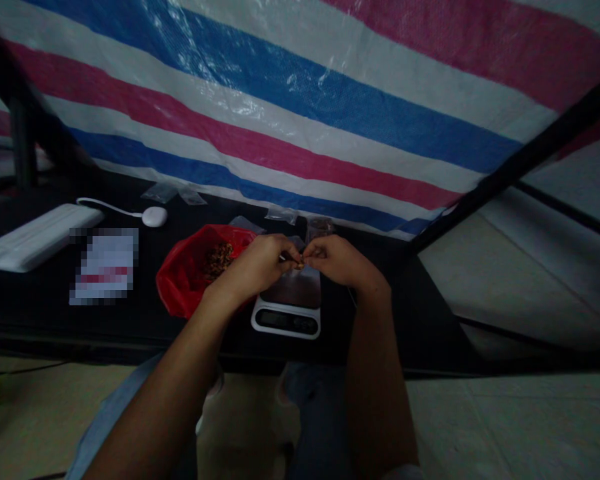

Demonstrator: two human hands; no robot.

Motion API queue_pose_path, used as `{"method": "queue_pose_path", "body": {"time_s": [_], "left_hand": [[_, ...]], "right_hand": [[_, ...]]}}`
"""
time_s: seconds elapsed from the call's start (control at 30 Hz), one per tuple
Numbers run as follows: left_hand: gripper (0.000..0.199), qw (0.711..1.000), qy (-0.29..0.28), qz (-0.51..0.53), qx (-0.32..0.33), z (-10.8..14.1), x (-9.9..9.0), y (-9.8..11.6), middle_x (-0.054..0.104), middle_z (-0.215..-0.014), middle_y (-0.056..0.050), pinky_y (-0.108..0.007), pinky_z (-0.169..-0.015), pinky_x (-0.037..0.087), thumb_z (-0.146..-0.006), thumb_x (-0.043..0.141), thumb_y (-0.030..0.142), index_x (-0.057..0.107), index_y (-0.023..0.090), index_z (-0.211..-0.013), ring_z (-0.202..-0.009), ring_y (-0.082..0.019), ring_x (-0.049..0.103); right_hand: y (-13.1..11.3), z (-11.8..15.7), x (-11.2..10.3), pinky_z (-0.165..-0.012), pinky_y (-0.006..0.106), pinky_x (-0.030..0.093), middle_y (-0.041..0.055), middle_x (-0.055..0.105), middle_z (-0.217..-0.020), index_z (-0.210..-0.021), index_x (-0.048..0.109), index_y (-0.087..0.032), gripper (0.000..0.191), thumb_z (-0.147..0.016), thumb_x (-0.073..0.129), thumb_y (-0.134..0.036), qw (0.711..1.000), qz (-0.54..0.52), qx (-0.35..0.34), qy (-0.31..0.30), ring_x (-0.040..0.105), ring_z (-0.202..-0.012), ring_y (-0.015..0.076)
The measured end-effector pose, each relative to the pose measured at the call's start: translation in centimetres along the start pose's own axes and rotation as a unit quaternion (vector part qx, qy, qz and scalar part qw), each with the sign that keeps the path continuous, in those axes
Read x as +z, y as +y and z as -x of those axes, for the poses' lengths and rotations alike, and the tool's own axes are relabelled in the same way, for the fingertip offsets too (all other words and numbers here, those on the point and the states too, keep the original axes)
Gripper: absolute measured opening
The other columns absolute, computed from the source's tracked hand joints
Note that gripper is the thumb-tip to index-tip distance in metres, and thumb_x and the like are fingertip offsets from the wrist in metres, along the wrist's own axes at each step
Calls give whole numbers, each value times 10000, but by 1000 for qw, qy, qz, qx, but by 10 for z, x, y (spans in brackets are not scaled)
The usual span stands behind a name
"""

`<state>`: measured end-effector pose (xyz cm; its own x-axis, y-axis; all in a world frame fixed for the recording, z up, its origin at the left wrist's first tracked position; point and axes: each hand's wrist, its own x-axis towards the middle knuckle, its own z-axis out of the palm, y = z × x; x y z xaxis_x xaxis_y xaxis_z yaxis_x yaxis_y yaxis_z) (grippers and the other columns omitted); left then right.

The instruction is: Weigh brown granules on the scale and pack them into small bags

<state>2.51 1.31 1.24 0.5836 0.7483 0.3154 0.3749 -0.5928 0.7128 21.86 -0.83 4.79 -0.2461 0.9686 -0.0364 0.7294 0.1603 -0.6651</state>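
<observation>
Over the kitchen scale (pixel 286 319), my left hand (pixel 266 257) and my right hand (pixel 339 257) meet fingertip to fingertip. Both are pinched on a small clear plastic bag (pixel 307 272), with a bit of golden-brown material showing at the fingertips. The fingers partly cover the bag, and its contents are hard to make out. The scale has a white body and a dark display whose reading I cannot make out. Left of it sits an open red plastic bag (pixel 177 277) holding many small brown pieces (pixel 217 261), partly behind my left forearm.
Several small clear bags (pixel 281 215) lie along the back of the black table (pixel 395 320), one with brown contents (pixel 319 227). At left are a white power bank (pixel 40 237), its cable with a round white end (pixel 155 217), and a blurred packet (pixel 107 263). A striped tarp (pixel 260 133) hangs behind.
</observation>
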Motion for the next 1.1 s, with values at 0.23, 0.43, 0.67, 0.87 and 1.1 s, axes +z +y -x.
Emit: {"method": "queue_pose_path", "body": {"time_s": [0.23, 0.43, 0.67, 0.87, 1.1], "left_hand": [[215, 1000, 22, -6, 8, 0, -2, 1, 761, -935, -42, -273, -778, 537, -817, 640, 48, 760, 175, -942, -849, -182, 706], [257, 999, 16, 31, 6, 1, -3, 2, 746, -992, -49, -277, -820, 558, -806, 633, 18, 736, 162, -992, -885, -171, 708], [265, 998, 19, 57, 13, 0, 2, -6, 719, -1052, -67, -333, -858, 584, -800, 660, 76, 714, 165, -1043, -939, -197, 711], [243, 998, 23, 62, 1, -3, 5, -9, 706, -1058, -74, -348, -841, 587, -793, 706, 121, 705, 167, -1032, -933, -210, 716], [290, 996, 23, 79, -17, -3, 5, -7, 716, -1083, -84, -359, -841, 588, -774, 733, 120, 693, 159, -1058, -927, -215, 725]], "right_hand": [[0, 3, 0, -678, 258, 525, 61, 781, -827, -823, 741, -141, 50, -828, 705, -106, 998, -40, -24, -35, 712, -758, 167], [1, 0, 0, -670, 249, 513, 51, 765, -793, -807, 729, -142, 100, -823, 668, -65, 999, -32, -17, -10, 690, -721, 150], [5, -6, 6, -678, 265, 511, 47, 752, -780, -799, 714, -143, 82, -817, 672, -74, 998, -37, -26, -33, 688, -744, 164], [7, -4, 3, -712, 271, 520, 60, 767, -836, -818, 713, -149, 105, -847, 642, -77, 998, -43, -26, -26, 702, -774, 165], [4, -1, -1, -655, 254, 473, 33, 719, -779, -833, 694, -139, 114, -883, 597, -104, 999, -34, -16, 15, 649, -709, 142]]}}
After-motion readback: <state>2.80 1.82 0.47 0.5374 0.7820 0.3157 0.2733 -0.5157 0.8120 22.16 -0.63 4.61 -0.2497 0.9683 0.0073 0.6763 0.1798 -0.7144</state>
